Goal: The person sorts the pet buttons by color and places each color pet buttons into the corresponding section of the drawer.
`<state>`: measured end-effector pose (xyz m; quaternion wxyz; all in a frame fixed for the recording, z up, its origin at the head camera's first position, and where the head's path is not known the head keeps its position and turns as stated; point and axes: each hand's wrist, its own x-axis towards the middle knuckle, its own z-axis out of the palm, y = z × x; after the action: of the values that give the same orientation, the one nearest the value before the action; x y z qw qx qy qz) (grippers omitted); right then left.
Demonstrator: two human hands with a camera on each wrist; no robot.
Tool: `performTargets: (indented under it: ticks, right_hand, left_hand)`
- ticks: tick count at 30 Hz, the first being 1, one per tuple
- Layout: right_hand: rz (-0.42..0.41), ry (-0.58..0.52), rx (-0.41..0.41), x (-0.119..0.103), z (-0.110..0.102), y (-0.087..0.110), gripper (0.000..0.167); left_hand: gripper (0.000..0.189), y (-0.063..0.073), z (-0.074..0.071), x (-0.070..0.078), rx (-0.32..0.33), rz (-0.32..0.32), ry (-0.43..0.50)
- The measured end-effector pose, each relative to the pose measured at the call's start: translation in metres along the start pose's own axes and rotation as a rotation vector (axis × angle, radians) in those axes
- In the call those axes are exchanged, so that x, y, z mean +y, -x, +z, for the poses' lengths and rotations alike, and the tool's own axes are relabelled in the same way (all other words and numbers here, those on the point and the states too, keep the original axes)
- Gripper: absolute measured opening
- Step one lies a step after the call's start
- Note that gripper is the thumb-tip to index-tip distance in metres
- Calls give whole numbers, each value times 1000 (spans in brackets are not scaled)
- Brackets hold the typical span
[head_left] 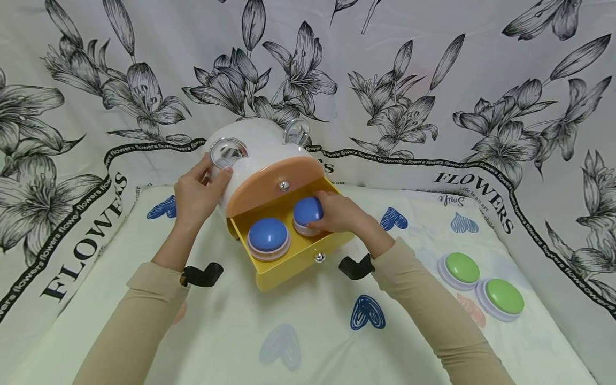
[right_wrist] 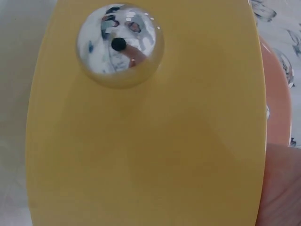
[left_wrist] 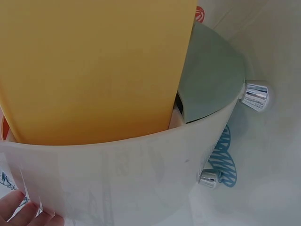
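The surface is covered w/ a pale cloth (head_left: 231,331), printed w/ blue, grey and pink hearts. Behind it hangs a white fabric (head_left: 385,27) w/ black line flowers, a black text band and the word "FLOWERS".

On the cloth, L of centre, is a rounded white cabinet (head_left: 260,136). Its yellow drawer (head_left: 286,275) stands out from the body, w/ 2 blue-topped items inside: the L blue item (head_left: 267,235) near one side wall, the R blue item (head_left: 308,211) close to the other. Above is an orange front (head_left: 269,187), flush w/ the body.

The R hand (head_left: 339,211) is partly closed, w/ thumb and fingers round the R blue item. The L hand (head_left: 199,187) is half open, touching the cabinet beside a clear round piece (head_left: 228,152); cannot tell if it grips this piece.

The cabinet looks smooth and glossy, prob. plastic; the drawer knob (head_left: 320,258) is shiny, silver & round. Both blue tops are domed, on pale round bases. 2 green-topped items (head_left: 462,267) of similar shape lie on the cloth, far R, side by side.
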<state>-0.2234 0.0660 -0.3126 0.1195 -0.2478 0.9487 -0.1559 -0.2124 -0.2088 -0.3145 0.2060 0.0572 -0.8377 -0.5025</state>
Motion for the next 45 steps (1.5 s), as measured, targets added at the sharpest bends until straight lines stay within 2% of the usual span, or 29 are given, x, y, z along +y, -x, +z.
performTargets:
  ticks: [9, 18, 25, 33, 45]
  right_hand:
    - [13, 24, -66, -2, -3, 1, 57]
    - [8, 21, -82, -5, -6, 3, 60]
    - [-30, 46, 50, -5, -6, 9, 52]
    - [-106, -47, 195, -1, -2, 20, 53]
    - [-206, -236, 428, 4, 5, 48, 34]
  left_hand:
    - [59, 0, 1, -1, 0, 8, -8]
    - [58, -1, 1, -2, 2, 14, -5]
    - [58, -1, 1, -2, -2, 8, -3]
    - [59, -1, 0, -2, -5, -1, -4]
    - [58, -1, 0, -2, 0, 10, -11]
